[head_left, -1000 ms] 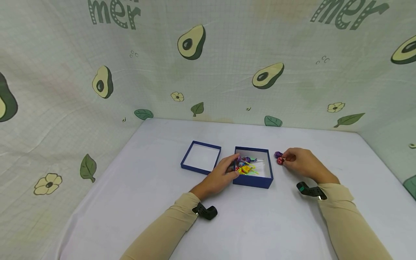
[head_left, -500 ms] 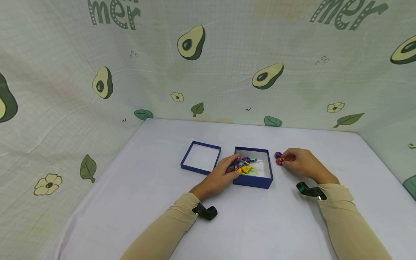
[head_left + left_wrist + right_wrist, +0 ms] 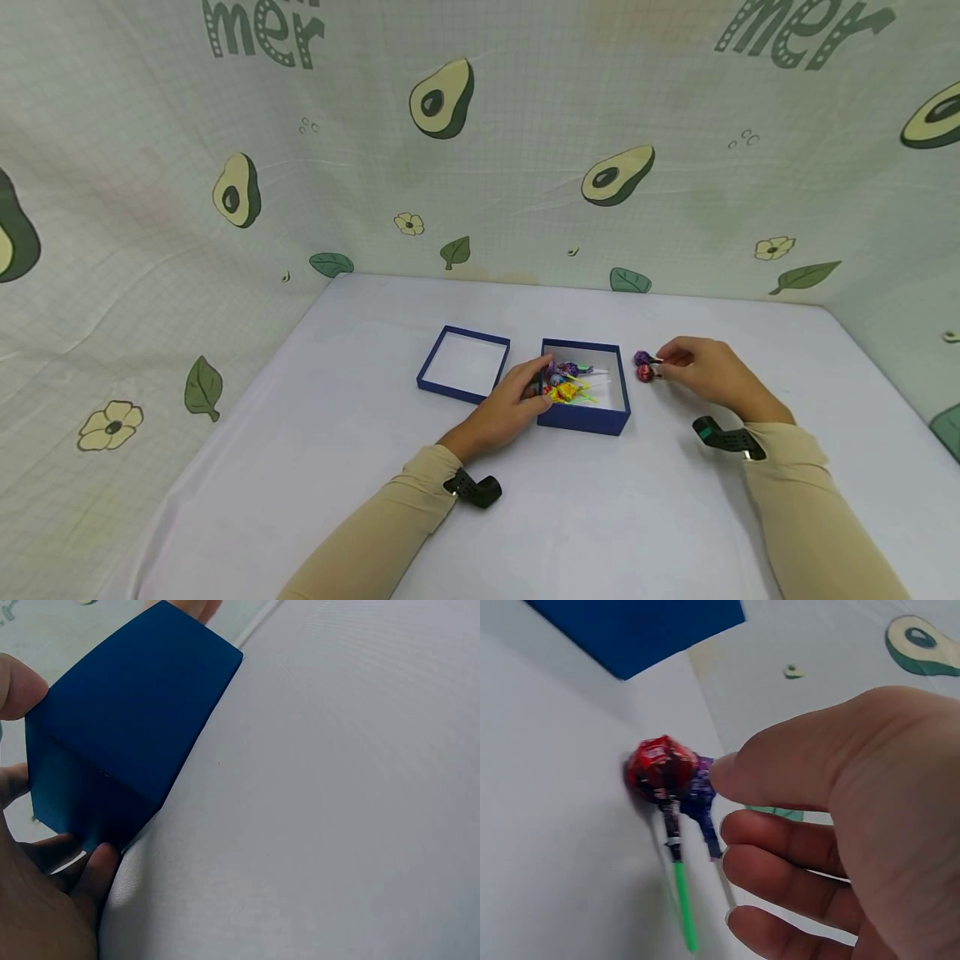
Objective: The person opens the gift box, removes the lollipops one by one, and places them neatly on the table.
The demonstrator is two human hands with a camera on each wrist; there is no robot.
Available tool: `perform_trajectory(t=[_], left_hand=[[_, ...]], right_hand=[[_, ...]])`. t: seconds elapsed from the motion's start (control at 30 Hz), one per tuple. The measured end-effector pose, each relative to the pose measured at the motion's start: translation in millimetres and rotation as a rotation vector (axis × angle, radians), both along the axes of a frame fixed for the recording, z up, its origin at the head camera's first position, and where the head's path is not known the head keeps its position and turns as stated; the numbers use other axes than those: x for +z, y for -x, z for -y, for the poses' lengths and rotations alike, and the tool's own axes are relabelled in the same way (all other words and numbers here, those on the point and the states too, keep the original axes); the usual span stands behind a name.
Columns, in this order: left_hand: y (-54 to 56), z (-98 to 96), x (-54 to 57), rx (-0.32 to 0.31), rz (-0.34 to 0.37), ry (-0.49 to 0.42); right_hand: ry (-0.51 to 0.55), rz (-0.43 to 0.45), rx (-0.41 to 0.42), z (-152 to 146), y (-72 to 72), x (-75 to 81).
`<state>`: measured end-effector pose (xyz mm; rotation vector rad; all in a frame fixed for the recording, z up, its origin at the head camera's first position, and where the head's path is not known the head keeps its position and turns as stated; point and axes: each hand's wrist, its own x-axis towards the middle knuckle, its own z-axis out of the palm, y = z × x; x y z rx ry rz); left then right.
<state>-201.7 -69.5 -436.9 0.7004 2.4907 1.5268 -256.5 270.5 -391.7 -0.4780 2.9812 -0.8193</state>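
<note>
An uncovered blue box (image 3: 583,421) with a white inside stands mid-table, several wrapped lollipops (image 3: 567,390) lying in its left part. My left hand (image 3: 501,417) holds the box at its left wall; the left wrist view has thumb and fingers around the blue corner (image 3: 112,742). To the box's right, a red lollipop (image 3: 662,771) with a green stick and a purple lollipop (image 3: 703,787) with a pale stick lie side by side on the table. My right hand (image 3: 708,375) hovers beside their sticks. Its thumb overlaps the purple wrapper's edge in the right wrist view, with a gap between thumb and fingers.
A shallow blue-rimmed lid (image 3: 463,392), its white inside facing up, lies left of the box. The white-covered table (image 3: 600,517) meets a hanging cloth (image 3: 517,225) printed with avocados at the back and sides.
My right hand has drawn back slightly to the right from the two lollipops, exposing more of their sticks. The left hand and the box have stayed put.
</note>
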Motion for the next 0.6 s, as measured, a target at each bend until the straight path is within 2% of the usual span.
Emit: perform_trajectory(t=[0.23, 0.6], left_hand=[[-0.9, 0.1, 0.3, -0.002, -0.001, 0.000], [-0.6, -0.8, -0.2, 0.002, -0.011, 0.005]], right_hand=[[0.064, 0.056, -0.029, -9.9, -2.9, 10.5], [0.176, 0.165, 0.015, -6.1, -3.9, 14.1]])
